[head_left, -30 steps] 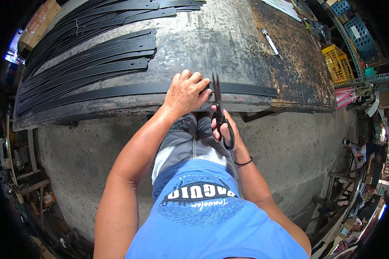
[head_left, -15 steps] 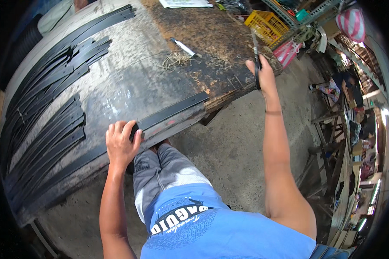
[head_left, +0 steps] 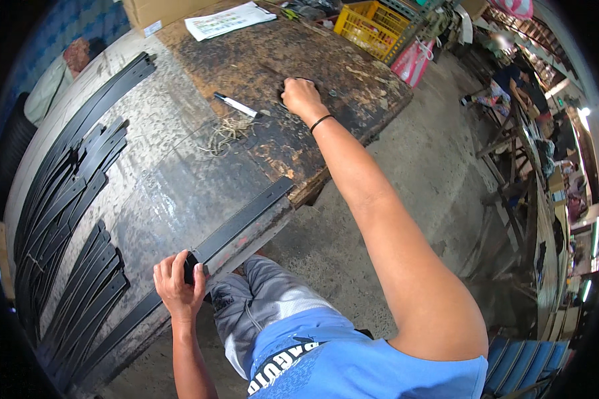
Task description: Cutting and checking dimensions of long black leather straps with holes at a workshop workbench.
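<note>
A long black stitched strap (head_left: pixel 236 219) lies along the front edge of the worktable, with a slot near its far end. On it, my left hand (head_left: pixel 178 284) is closed around a small black piece (head_left: pixel 191 266), whose shape the fingers partly hide. My right hand (head_left: pixel 302 98) is a fist low over the dark wooden board (head_left: pixel 353 86), closed on a black-handled tool (head_left: pixel 316 84) that it mostly covers. Just left of that hand lie a white-and-black pen (head_left: pixel 236 104) and a tangle of pale string (head_left: pixel 225 135).
Two groups of black straps, one long bundle (head_left: pixel 73 166) and one smaller group (head_left: pixel 90 286), lie on the left. Papers (head_left: pixel 229 20) and a cardboard box (head_left: pixel 170 10) stand at the back. A yellow crate (head_left: pixel 373 28) is beyond the board. People sit far right.
My right hand has swung left from beyond the board's right edge to above the board, bringing the black-handled tool. My left hand keeps its hold on the strap. The view has shifted.
</note>
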